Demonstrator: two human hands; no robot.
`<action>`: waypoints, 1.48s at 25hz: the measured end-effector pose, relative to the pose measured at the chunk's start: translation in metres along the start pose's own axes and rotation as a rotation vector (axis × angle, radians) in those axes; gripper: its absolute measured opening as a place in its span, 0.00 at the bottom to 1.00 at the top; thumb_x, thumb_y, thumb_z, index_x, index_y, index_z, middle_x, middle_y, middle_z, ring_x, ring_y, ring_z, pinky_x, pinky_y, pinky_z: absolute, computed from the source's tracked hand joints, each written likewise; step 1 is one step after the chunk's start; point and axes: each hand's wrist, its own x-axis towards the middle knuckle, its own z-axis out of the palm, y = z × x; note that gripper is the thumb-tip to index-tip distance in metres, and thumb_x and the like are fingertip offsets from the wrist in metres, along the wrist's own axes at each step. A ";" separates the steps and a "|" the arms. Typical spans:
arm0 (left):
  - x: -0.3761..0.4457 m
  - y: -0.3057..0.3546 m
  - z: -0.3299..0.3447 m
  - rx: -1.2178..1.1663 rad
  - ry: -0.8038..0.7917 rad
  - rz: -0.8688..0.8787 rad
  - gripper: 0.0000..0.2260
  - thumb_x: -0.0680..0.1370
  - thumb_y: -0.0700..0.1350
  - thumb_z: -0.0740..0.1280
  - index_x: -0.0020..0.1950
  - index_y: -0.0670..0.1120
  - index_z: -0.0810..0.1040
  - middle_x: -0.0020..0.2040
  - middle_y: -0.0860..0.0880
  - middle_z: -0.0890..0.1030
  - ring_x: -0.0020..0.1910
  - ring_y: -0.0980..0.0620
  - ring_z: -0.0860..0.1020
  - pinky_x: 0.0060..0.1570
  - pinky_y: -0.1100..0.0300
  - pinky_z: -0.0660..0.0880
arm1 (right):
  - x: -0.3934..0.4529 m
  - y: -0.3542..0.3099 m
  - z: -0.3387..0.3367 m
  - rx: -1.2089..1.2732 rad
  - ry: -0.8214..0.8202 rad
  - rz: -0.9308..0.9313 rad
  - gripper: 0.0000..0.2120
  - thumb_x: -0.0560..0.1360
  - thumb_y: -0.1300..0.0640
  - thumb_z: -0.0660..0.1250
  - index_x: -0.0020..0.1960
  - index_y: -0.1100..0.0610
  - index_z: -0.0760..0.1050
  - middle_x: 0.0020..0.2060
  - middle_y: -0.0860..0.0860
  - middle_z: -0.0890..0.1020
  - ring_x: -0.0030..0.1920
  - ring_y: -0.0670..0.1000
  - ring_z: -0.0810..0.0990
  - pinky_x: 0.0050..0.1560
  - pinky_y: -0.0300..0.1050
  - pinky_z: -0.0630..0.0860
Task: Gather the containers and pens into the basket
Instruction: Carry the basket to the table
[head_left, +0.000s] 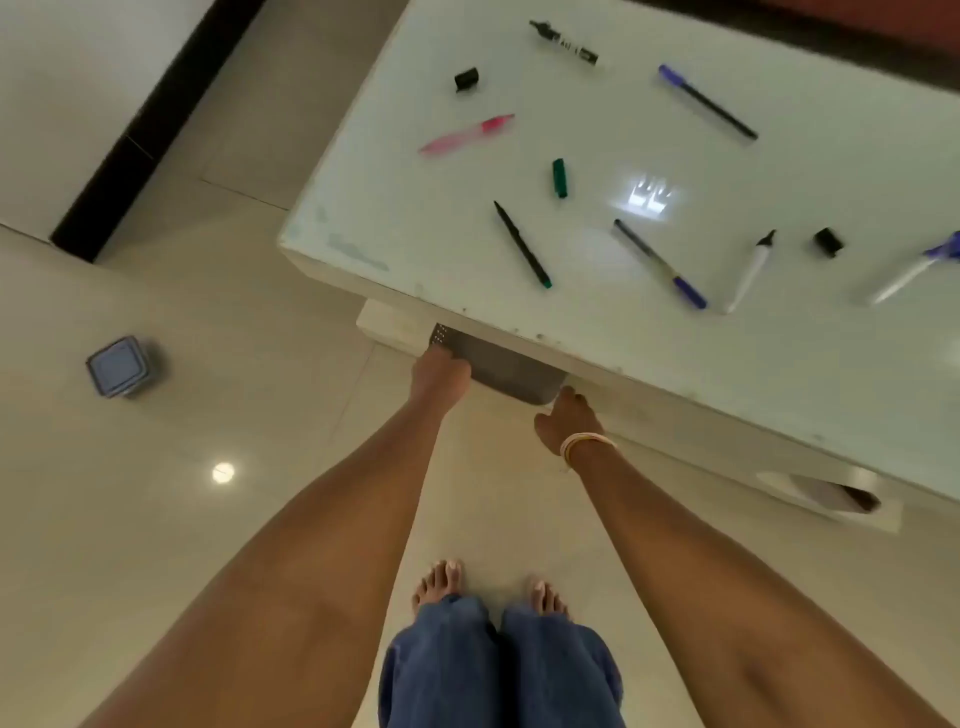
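Premises: pale tiled floor (156, 519), with a white glass-topped table (779, 389) standing across the upper right of the view. A person stands barefoot at the table's near edge, in blue jeans (498, 670), both arms extended downward.

Item in hand: a grey tray (506, 371), perforated at its left corner. It projects from beneath the table's near edge, close to the near left corner, and its far part is hidden under the tabletop.

Left hand (441, 371): fingers curled over the tray's left end, gripping it.

Right hand (569, 418): placed at the tray's right corner, thumb held out to the side. The fingertips run under the table edge, so it cannot be told whether they grasp. A bangle (584, 444) sits on this wrist.

Tabletop: loose pens and caps, well apart from one another.
- Towards the left edge: a pink pen (467, 134) and a black cap (466, 79).
- Near the far edge: a black marker (563, 42).
- Mid-surface: a green cap (559, 177).
- Closer to the near edge: a black pen (522, 244) and a white marker (750, 270).

Floor: a blue-lidded container (122, 366) stands well to the left of the table.
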 end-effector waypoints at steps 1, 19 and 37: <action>0.021 -0.004 0.009 -0.003 0.011 0.030 0.15 0.77 0.36 0.58 0.62 0.36 0.73 0.59 0.39 0.78 0.58 0.39 0.76 0.47 0.55 0.71 | 0.023 0.004 0.010 -0.063 0.039 -0.092 0.29 0.76 0.55 0.61 0.74 0.62 0.59 0.68 0.62 0.69 0.67 0.64 0.70 0.65 0.53 0.70; 0.125 -0.108 0.056 0.229 0.123 -0.096 0.12 0.75 0.33 0.59 0.53 0.36 0.80 0.54 0.38 0.82 0.55 0.39 0.79 0.45 0.56 0.73 | 0.096 0.048 0.055 0.119 0.395 0.063 0.15 0.74 0.62 0.65 0.58 0.57 0.80 0.58 0.59 0.82 0.60 0.62 0.79 0.58 0.47 0.75; -0.202 -0.174 -0.137 0.326 -0.108 -0.230 0.15 0.75 0.35 0.63 0.62 0.36 0.72 0.59 0.37 0.78 0.59 0.38 0.78 0.52 0.52 0.77 | -0.273 0.070 0.013 0.100 0.282 0.166 0.16 0.74 0.65 0.62 0.58 0.57 0.81 0.54 0.56 0.84 0.53 0.59 0.82 0.46 0.40 0.74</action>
